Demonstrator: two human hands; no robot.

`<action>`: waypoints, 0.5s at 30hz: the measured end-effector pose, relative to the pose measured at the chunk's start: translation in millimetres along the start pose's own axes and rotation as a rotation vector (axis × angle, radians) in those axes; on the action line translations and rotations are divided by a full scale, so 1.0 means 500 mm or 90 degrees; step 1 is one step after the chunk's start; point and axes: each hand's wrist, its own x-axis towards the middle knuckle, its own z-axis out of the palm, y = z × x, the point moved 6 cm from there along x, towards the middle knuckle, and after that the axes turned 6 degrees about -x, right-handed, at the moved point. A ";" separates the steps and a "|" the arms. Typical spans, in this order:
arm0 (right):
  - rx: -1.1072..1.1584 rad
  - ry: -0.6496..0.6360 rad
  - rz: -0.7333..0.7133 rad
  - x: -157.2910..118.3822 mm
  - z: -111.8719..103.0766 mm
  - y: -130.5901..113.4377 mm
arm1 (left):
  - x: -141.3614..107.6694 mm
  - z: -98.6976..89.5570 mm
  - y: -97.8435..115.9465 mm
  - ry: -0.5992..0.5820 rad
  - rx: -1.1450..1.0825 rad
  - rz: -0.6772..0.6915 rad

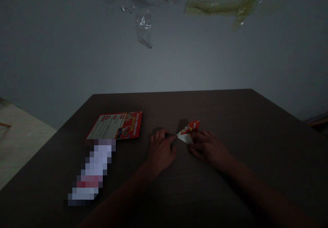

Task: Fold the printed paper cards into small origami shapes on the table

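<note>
Forearms reach to folded paper, left hand touching its tip, grip unclear, right hand grasping its edge.

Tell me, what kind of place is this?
It looks like a dim room indoors, maybe at home. There's a dark table right by a plain wall, with old tape stuck on it, and pale floor at the left.

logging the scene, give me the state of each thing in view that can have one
small paper: partly folded, on the table
red leaflets: lying flat
left hand: at the paper's left tip
right hand: at its right side
tape: stuck on wall
</note>
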 end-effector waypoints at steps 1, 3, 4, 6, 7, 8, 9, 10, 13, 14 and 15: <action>0.004 -0.004 -0.004 -0.001 0.000 0.001 | 0.000 -0.001 0.000 -0.002 0.001 -0.002; 0.013 -0.009 -0.008 -0.004 -0.002 0.005 | 0.000 -0.001 0.000 -0.004 0.004 -0.004; 0.018 -0.013 -0.011 -0.005 -0.004 0.006 | -0.001 -0.001 0.000 -0.004 0.005 -0.004; 0.024 -0.019 -0.019 -0.009 -0.008 0.009 | -0.001 -0.001 0.000 0.004 0.004 -0.001; 0.029 -0.021 -0.027 -0.010 -0.011 0.010 | -0.001 -0.001 0.000 0.008 0.002 0.002; 0.036 -0.025 -0.036 -0.011 -0.014 0.011 | -0.001 -0.001 0.000 0.011 0.000 0.006; 0.045 -0.031 -0.044 -0.013 -0.015 0.012 | -0.001 0.000 0.000 0.014 -0.002 0.009; 0.055 -0.036 -0.048 -0.014 -0.016 0.015 | -0.001 0.000 0.000 0.015 -0.004 0.012; 0.085 -0.048 -0.045 -0.015 -0.015 0.023 | -0.001 0.000 0.000 0.017 -0.011 0.020; 0.095 -0.046 -0.038 -0.015 -0.014 0.027 | -0.001 0.000 0.000 0.016 -0.014 0.024; 0.105 -0.043 -0.030 -0.014 -0.012 0.030 | 0.000 0.000 0.000 0.014 -0.019 0.028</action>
